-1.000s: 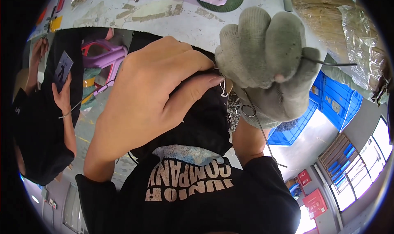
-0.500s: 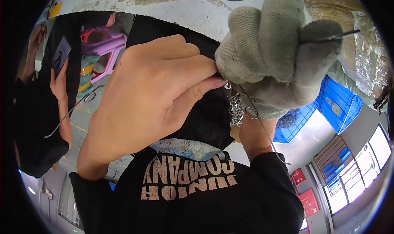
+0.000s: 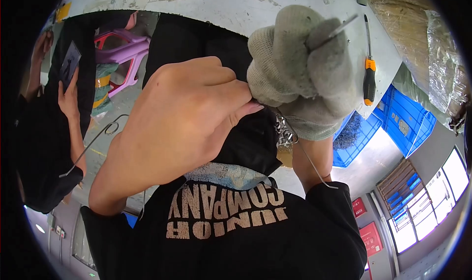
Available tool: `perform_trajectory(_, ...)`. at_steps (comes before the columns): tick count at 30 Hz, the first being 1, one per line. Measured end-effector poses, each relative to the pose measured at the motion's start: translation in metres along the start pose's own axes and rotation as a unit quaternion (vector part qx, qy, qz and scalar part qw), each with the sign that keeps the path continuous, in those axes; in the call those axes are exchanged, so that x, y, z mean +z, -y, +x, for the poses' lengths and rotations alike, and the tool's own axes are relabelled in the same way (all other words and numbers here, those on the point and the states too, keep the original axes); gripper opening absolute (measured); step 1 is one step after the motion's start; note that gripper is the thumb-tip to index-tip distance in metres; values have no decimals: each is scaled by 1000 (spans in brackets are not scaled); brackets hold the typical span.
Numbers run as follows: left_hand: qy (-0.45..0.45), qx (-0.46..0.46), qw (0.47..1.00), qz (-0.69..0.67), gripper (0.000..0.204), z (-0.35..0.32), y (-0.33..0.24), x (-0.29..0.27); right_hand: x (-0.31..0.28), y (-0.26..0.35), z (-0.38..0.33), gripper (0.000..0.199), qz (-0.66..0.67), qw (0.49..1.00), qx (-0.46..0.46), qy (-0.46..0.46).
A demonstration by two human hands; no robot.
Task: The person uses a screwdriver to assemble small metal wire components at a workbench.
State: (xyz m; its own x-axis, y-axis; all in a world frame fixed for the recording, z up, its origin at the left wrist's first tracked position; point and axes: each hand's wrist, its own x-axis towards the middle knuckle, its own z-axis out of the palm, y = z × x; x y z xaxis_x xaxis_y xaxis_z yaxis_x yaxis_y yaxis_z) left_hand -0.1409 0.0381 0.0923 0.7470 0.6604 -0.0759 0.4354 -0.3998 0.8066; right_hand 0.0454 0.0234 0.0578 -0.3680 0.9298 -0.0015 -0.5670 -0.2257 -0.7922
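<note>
Since half a second ago, both hands are sitting slightly higher and further right, and an orange-handled screwdriver (image 3: 368, 78) is now showing on the table. The thin steel wire (image 3: 307, 154) is lying between the two hands, its coiled, shiny twist hanging just under the fingertips and a loose end trailing down to a small hook. The bare left hand (image 3: 191, 117) is curling over it, fingers pressed together and pinching the wire at the twist. The right hand (image 3: 307, 66), in a grey knitted glove, is closing into a fist around another wire end that is poking out at the top. Below them a black printed shirt (image 3: 236, 231) is filling the view. Outward, blue plastic crates (image 3: 393, 125) are standing beside the pale, scuffed table (image 3: 196, 0); crinkled clear-wrapped brown bundles (image 3: 418, 34) are resting on it, and red square signs (image 3: 366, 231) are showing lower right.
</note>
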Motion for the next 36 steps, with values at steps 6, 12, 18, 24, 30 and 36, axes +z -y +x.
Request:
perform_trajectory(6, -73, -1, 992, -101, 11, 1, 6, 10, -25, -19, 14, 67, 161, 965, -142, 153)
perform_trajectory(12, -95, -30, 991, -88, 9, 0, 11, 3, 28, -26, 6, 83, 128, 967, -154, -154)
perform_trajectory(18, -263, -178, 914, -251, 13, 2, 13, 11, 32, -22, 15, 86, 153, 940, -189, -238)
perform_trajectory(24, -478, -208, 778, -351, 24, 19, 27, 19, 21, -46, 18, 82, -87, 973, -110, -182)
perform_trajectory(30, -534, -202, 735, -365, 27, 20, 37, 19, 33, -58, 17, 57, -151, 975, 60, -150)
perform_trajectory(36, -566, -201, 642, -477, 30, 5, 47, 11, 28, -60, 29, 56, -87, 974, 182, -99)
